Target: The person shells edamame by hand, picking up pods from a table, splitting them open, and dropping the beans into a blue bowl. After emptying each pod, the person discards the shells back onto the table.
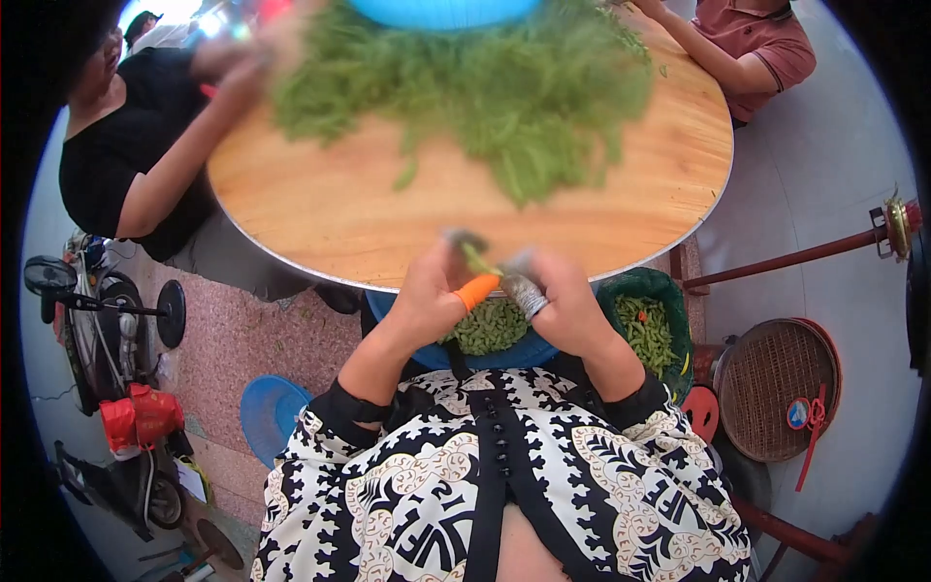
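Observation:
My left hand point(425, 291) wears an orange finger cot point(478, 291) on the thumb and a grey covering on a fingertip. It pinches a slim green bean pod point(480, 260). The pod's lower end meets the grey-wrapped thumb and fingertips of my right hand point(564, 298), where blur softens the contact. Both hands are over the near edge of a round wood-grain table point(349, 211). Right below them, a blue basin point(534, 354) holds shelled green beans point(491, 327). Farther up the table spreads a blurred heap of green pods point(502, 109).
A green-lined container point(676, 349) of pods or hulls stands right of the basin. Another blue basin point(273, 415) is on the floor at left, near a motorbike point(116, 305). Woven trays point(774, 389) lean at right. Two people sit around the table. A blue object point(444, 9) tops the view.

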The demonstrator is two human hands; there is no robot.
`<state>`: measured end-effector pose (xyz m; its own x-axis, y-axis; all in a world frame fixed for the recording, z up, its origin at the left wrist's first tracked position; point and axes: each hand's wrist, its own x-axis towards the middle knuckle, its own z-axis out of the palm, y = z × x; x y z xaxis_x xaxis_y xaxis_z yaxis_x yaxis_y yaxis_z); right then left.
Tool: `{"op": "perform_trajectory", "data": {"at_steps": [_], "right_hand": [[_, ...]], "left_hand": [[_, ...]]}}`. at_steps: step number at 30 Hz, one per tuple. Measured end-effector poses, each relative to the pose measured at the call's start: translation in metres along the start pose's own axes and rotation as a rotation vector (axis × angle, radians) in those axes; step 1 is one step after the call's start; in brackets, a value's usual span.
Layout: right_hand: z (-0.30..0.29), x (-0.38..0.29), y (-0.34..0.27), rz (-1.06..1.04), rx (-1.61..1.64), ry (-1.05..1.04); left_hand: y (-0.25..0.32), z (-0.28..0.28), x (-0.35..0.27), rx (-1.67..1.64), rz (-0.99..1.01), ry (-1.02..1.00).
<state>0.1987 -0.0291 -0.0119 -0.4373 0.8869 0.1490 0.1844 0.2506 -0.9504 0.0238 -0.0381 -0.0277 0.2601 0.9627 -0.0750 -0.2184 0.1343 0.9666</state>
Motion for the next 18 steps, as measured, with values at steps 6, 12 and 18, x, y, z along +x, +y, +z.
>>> {"op": "perform_trajectory", "data": {"at_steps": [6,12,18], "right_hand": [[0.000,-0.006,-0.016,-0.114,-0.518,-0.054],[0.000,-0.006,-0.019,-0.075,-0.588,-0.052],[-0.008,0.000,-0.002,0.254,0.306,-0.219]], "left_hand": [[0.028,-0.002,-0.001,0.682,-0.021,-0.142],[0.011,0.010,-0.003,0.559,0.077,-0.024],[0.002,-0.002,0.003,-0.007,-0.009,-0.200]]}}
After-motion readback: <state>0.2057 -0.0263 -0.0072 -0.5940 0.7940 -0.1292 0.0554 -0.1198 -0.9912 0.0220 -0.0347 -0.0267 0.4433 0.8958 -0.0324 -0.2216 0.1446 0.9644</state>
